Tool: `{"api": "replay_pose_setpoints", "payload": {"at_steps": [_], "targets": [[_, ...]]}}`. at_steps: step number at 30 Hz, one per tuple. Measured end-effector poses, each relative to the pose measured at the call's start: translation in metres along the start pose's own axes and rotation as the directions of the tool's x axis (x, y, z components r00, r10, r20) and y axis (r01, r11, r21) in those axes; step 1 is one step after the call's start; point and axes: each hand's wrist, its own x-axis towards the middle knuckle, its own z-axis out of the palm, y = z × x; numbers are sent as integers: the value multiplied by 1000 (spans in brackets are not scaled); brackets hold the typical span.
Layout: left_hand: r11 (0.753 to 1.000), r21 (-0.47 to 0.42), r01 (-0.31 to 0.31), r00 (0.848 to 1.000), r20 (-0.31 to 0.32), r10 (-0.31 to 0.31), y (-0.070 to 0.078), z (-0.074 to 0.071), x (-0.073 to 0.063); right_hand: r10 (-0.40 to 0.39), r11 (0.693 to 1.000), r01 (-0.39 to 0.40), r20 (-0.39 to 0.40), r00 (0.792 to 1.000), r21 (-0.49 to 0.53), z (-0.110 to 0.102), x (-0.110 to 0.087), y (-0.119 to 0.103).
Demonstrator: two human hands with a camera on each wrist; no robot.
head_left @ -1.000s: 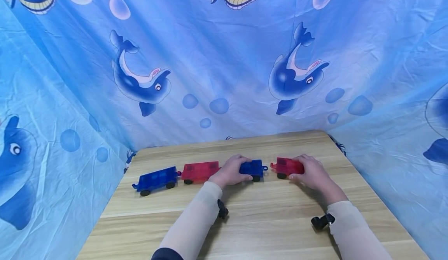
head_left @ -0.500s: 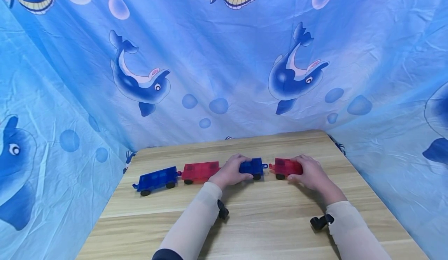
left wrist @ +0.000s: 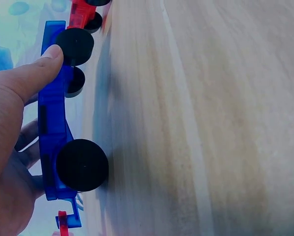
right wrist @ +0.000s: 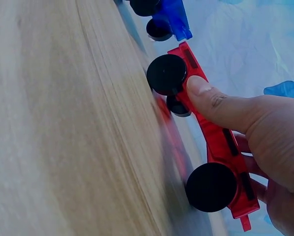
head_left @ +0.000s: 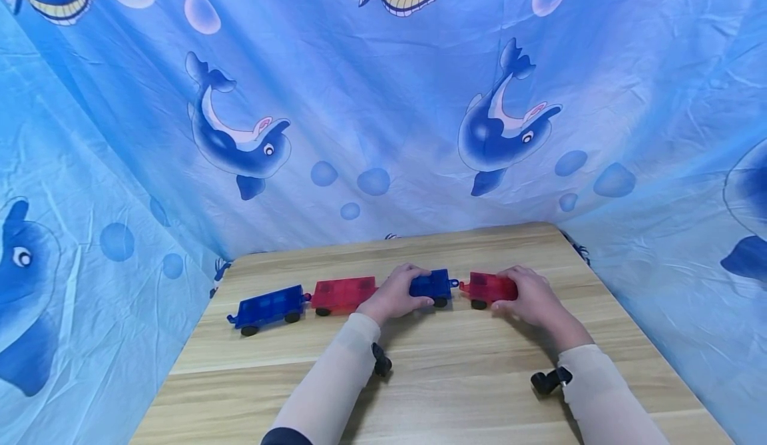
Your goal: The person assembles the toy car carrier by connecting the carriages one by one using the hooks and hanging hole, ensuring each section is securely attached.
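Note:
In the head view my left hand grips a translucent blue toy train car with black wheels, thumb on its near side and fingers behind. To its right, my right hand holds a red toy train car the same way, across its width. The red car's hook reaches right up to the blue car's ring in the small space between them. In the left wrist view the thumb presses the blue car's side just above a wheel. The right wrist view shows the thumb on the red car's side.
Left of my left hand, another red car stands in line, its right end partly behind the hand. Its left end meets a blue car set at a slight angle. The wooden table ends against a blue dolphin-print curtain.
My right hand has slid the red car left, closing the gap to the blue car's ring. The left hand with its blue car stays almost still.

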Motion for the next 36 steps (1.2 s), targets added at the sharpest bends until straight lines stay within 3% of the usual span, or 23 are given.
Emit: {"api": "replay_pose_setpoints", "payload": {"at_steps": [36], "targets": [[999, 23, -34, 999, -15, 34, 4, 8, 4, -16, 999, 16, -7, 1000, -33, -1, -2, 2]]}}
